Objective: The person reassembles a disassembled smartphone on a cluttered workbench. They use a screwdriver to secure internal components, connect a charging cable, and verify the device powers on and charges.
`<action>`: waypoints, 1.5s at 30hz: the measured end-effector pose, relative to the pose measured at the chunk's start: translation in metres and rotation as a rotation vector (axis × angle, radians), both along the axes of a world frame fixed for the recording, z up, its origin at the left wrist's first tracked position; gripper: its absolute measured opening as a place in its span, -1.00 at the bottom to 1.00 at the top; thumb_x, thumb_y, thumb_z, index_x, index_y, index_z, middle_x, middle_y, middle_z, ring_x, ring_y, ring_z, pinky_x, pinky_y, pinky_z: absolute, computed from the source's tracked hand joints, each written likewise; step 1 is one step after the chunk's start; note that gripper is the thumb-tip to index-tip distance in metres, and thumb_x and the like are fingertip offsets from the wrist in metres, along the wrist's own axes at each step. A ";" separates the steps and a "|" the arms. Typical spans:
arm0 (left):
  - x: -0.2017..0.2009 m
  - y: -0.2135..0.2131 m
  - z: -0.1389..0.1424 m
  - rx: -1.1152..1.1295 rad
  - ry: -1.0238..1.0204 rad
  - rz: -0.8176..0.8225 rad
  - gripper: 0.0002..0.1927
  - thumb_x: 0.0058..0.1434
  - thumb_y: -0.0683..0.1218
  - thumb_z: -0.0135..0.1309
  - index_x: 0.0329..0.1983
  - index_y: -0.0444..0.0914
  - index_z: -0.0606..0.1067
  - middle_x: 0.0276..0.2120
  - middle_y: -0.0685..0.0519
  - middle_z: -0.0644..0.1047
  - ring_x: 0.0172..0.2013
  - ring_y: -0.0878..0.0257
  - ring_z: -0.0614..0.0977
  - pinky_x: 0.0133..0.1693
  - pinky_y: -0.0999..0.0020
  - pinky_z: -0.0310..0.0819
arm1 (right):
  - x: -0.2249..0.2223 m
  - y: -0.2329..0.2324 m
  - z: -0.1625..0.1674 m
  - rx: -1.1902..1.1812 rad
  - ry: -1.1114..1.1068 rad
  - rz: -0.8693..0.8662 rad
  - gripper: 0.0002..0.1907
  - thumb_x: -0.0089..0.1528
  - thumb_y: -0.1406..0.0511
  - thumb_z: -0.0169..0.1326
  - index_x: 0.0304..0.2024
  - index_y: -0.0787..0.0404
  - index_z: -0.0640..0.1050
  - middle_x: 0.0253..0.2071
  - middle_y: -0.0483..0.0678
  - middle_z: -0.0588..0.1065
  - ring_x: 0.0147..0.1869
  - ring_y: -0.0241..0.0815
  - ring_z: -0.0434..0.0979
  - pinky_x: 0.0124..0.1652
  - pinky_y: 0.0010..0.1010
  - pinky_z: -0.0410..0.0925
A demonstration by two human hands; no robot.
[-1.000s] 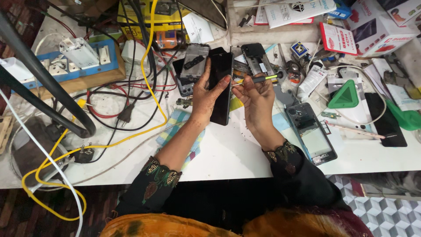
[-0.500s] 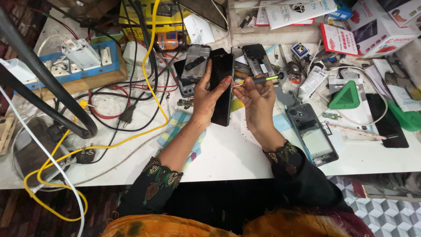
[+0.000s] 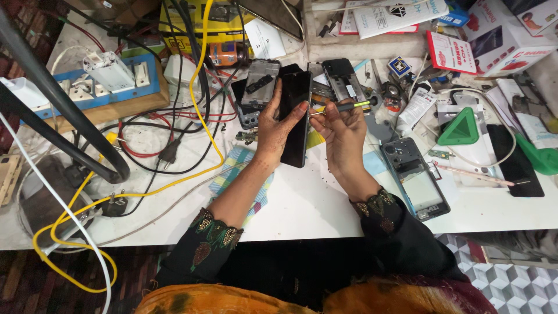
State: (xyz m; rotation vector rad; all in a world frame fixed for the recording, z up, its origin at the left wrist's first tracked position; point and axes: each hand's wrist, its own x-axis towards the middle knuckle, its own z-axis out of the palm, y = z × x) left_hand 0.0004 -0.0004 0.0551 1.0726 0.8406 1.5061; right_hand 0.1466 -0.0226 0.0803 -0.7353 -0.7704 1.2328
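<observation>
My left hand (image 3: pixel 273 131) grips a black smartphone (image 3: pixel 295 110) upright on its long edge over the white workbench (image 3: pixel 302 203). My right hand (image 3: pixel 343 131) is closed around a small screwdriver (image 3: pixel 349 107) with a grey and yellow-green handle, its thin metal tip pointing left and touching the phone's right edge. Both wrists wear dark embroidered cuffs.
An opened phone frame (image 3: pixel 417 177) lies right of my right hand, with a green triangular pick (image 3: pixel 462 128) and a black screen panel (image 3: pixel 514 160) beyond. More phone parts (image 3: pixel 258 87) lie behind the hands. A blue power strip (image 3: pixel 87 87), yellow cable (image 3: pixel 203 93) and tangled wires fill the left.
The hands, phone and screwdriver have stayed in almost the same place; only slight shifts of the fingers show.
</observation>
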 end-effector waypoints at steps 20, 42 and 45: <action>0.000 0.000 0.001 0.010 -0.048 -0.022 -0.03 0.15 0.03 0.36 0.55 -0.22 0.13 0.39 -0.12 0.35 0.30 0.21 0.44 0.30 0.37 0.33 | 0.001 0.002 -0.003 -0.001 -0.015 -0.018 -0.71 0.33 0.35 0.16 -0.08 0.29 0.30 -0.24 0.02 0.50 -0.20 -0.16 0.66 -0.15 -0.35 0.61; -0.002 -0.003 0.004 0.096 0.102 0.030 -0.03 0.20 0.14 0.31 0.56 -0.23 0.12 0.40 -0.14 0.36 0.36 0.18 0.39 0.38 0.30 0.20 | 0.000 -0.002 0.001 0.028 0.017 0.004 -0.71 0.32 0.36 0.15 -0.07 0.24 0.29 -0.19 -0.01 0.50 -0.15 -0.11 0.68 -0.14 -0.34 0.60; -0.002 -0.003 0.004 0.091 0.115 0.035 -0.02 0.19 0.14 0.31 0.56 -0.22 0.11 0.39 -0.14 0.37 0.35 0.17 0.40 0.37 0.29 0.21 | 0.000 -0.002 0.001 0.021 0.003 -0.005 -0.71 0.34 0.35 0.16 -0.07 0.25 0.29 -0.21 0.03 0.49 -0.16 -0.12 0.67 -0.14 -0.33 0.60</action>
